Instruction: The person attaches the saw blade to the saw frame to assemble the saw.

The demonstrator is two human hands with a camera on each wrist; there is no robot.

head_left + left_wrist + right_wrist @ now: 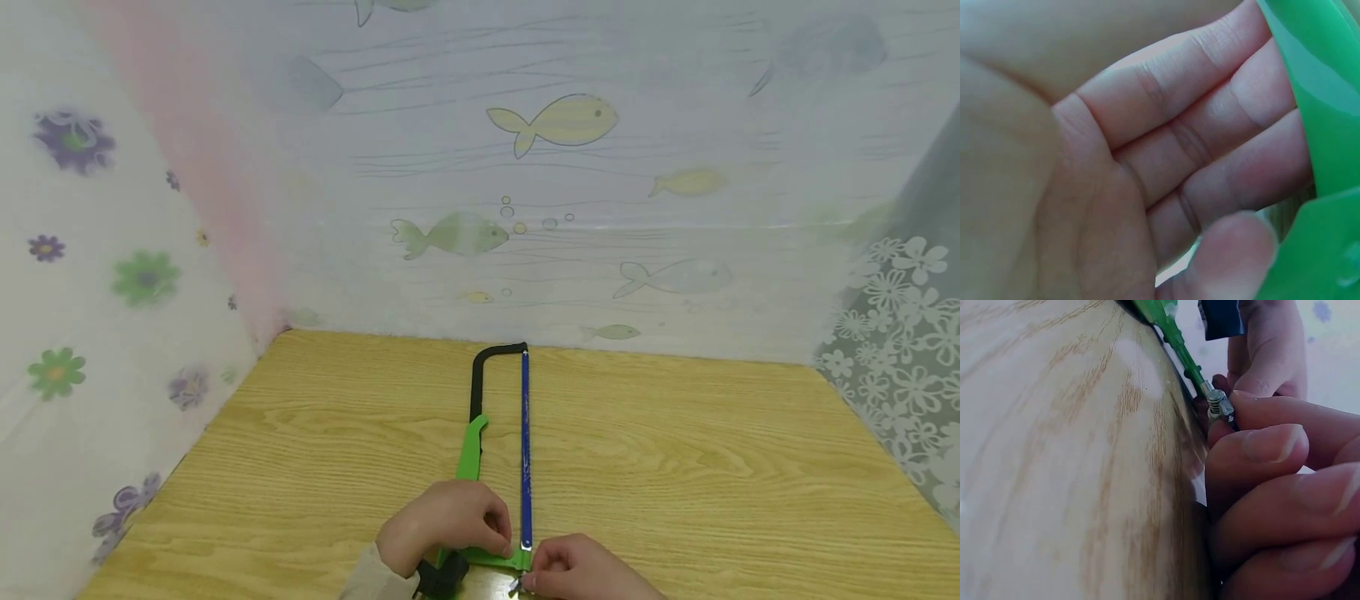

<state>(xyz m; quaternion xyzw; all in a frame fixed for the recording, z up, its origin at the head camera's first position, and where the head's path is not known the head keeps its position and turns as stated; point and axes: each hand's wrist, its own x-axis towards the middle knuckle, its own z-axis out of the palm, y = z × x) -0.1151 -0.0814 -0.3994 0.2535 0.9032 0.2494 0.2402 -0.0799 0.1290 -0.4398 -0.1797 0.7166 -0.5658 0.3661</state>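
Observation:
A hacksaw lies on the wooden table, with a black bent frame point(477, 383), a green handle part point(469, 454) and a blue blade point(526, 450) running toward me. My left hand point(450, 518) holds the green near end of the saw, its fingers reaching behind the green plastic point(1329, 81) in the left wrist view. At the blade's near end, my right hand point(581, 571) pinches a small metal wing nut point(516, 587) between thumb and forefinger. The right wrist view shows this threaded metal fitting point(1217, 403) at the fingertips, the other fingers curled below.
The wood-grain table point(675, 450) runs back to a curtain point(637, 192) printed with fish. Flowered sheeting point(82, 317) hangs at the left, a white-flowered grey cloth point(915, 333) at the right. A black device point(447, 577) sits at my left wrist.

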